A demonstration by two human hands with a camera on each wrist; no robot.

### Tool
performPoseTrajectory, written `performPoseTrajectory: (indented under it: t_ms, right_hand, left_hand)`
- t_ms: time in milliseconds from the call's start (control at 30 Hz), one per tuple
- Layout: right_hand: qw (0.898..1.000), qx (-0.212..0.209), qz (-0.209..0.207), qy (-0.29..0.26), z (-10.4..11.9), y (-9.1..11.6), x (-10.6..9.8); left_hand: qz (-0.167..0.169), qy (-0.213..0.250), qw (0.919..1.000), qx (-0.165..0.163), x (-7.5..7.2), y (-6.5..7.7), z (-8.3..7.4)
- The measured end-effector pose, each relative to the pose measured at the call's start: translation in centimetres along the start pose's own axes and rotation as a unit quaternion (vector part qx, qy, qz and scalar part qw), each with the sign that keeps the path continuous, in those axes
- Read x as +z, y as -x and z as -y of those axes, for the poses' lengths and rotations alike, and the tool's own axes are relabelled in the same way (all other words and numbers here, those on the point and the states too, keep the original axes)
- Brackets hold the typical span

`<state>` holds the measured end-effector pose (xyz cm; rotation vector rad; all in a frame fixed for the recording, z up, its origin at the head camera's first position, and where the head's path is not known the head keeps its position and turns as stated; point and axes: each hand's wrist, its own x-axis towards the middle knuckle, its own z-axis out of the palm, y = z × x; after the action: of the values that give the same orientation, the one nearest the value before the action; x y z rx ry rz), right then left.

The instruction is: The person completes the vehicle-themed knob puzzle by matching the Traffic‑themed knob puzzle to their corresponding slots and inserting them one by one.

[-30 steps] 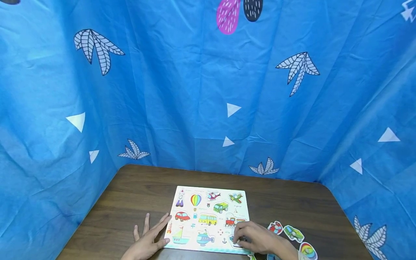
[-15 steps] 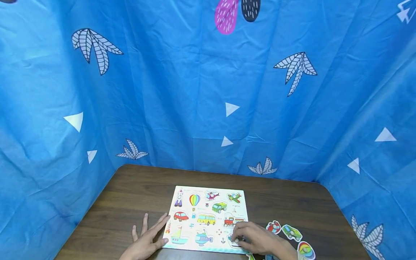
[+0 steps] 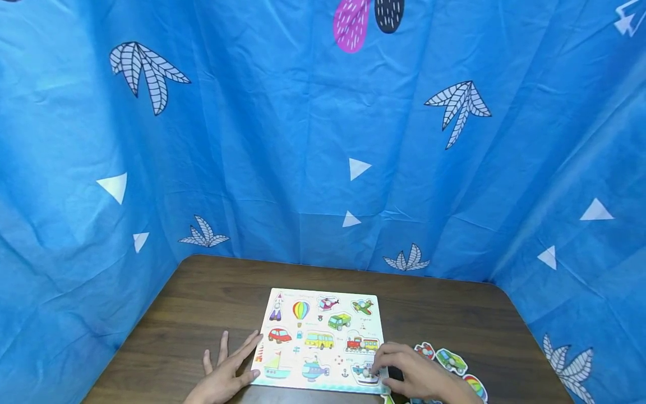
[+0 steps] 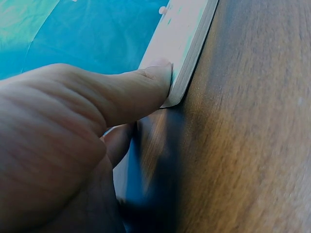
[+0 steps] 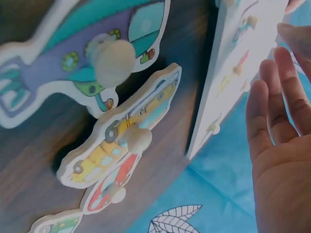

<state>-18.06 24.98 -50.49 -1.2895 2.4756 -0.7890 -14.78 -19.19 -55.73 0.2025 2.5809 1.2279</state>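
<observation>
A white puzzle board (image 3: 298, 383) printed with vehicles lies at the table's front. My left hand (image 3: 219, 381) spreads its fingers at the board's left edge; in the left wrist view the thumb (image 4: 141, 90) rests on the board near its corner. At the board's lower right, a knobbed ship piece (image 3: 365, 372) sits in its place, its knob now showing. My right hand (image 3: 409, 370) is just right of that piece. In the right wrist view its fingers (image 5: 284, 73) are fairly straight, with nothing seen between them. Whether they touch the ship or board I cannot tell.
Loose knobbed pieces lie on the wooden table (image 3: 212, 286) right of the board: a red car (image 3: 425, 350), a green truck (image 3: 451, 361), a balloon (image 3: 475, 386), a yellow bus (image 5: 124, 138) and a purple airship (image 5: 77, 60). Blue curtains (image 3: 267, 140) surround the table.
My right hand has let go of the ship piece's knob and shifted slightly right, uncovering the ship. My left hand keeps its place at the board's edge.
</observation>
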Motion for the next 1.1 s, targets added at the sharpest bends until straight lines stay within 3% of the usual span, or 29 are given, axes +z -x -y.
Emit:
performPoseTrajectory:
  t_ms: [200, 267, 500, 700, 900, 1100]
  right_hand:
    - [0.996, 0.06, 0.027, -0.061, 0.7, 1.8, 0.0]
    - [0.994, 0.063, 0.032, -0.082, 0.7, 2.2, 0.1]
    - [0.994, -0.007, 0.047, -0.102, 0.2, 2.6, 1.1]
    - [0.994, -0.029, 0.059, -0.091, -0.2, 2.6, 2.0]
    - [0.995, -0.093, 0.03, -0.028, -1.0, 2.6, 3.1]
    - [0.994, -0.106, 0.009, -0.012, -1.3, 2.7, 3.7]
  left_hand:
    - [0.007, 0.008, 0.9999, -0.002, 0.0, -0.2, 0.1]
    - [0.003, 0.01, 0.9999, -0.003, 0.0, -0.2, 0.0]
    - [0.002, 0.014, 0.9999, -0.006, -0.1, -0.2, -0.2]
    - [0.002, 0.013, 0.9999, -0.011, -0.1, -0.2, -0.2]
    - [0.007, 0.027, 0.9994, -0.018, -0.1, -0.2, -0.2]
    - [0.008, 0.026, 0.9995, -0.019, -0.1, -0.3, -0.1]
